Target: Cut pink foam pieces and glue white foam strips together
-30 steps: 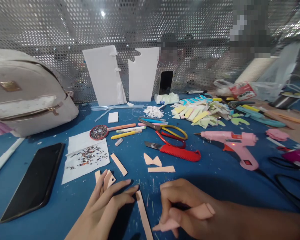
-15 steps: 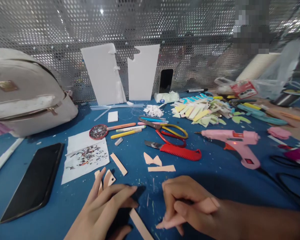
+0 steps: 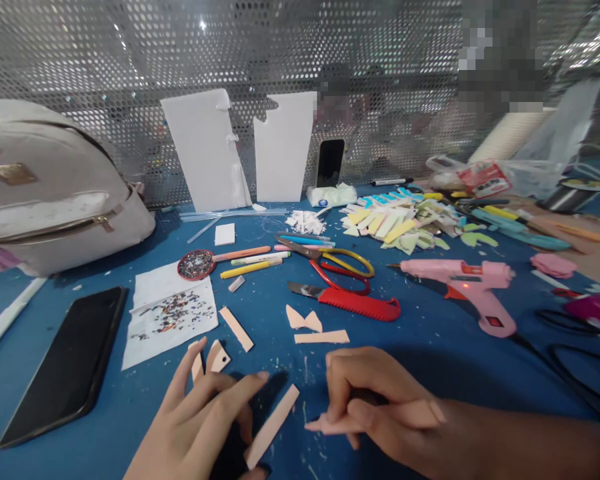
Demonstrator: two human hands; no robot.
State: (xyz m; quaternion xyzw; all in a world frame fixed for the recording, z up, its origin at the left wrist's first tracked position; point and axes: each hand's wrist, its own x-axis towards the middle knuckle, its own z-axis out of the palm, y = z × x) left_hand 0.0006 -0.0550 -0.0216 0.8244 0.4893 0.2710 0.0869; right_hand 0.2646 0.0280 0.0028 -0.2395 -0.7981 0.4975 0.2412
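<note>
My left hand (image 3: 195,420) grips a narrow peach strip (image 3: 274,427) near its lower end, between thumb and a bent finger; the index finger stretches out above. The strip slants up to the right. To its right my right hand (image 3: 375,407) is closed around a slim peach-pink pen (image 3: 325,425), whose pointed end faces left toward the strip without touching it. By my left fingertips lie small peach cutouts (image 3: 217,357), one with a dark dot. Farther off are another short strip (image 3: 237,329), a flat strip (image 3: 322,337) and a two-pointed peach piece (image 3: 304,320).
Beyond the hands lie a red-handled cutter (image 3: 360,303), scissors (image 3: 325,257) and several markers (image 3: 253,269). A pink glue gun (image 3: 473,283) with its cord is at right. A phone (image 3: 65,367), a glitter-strewn paper (image 3: 150,287) and a backpack (image 3: 55,227) are at left.
The strip by my left hand has swung from leaning left to leaning right, and the hand has shifted slightly left. The pen tip has moved a little left and up.
</note>
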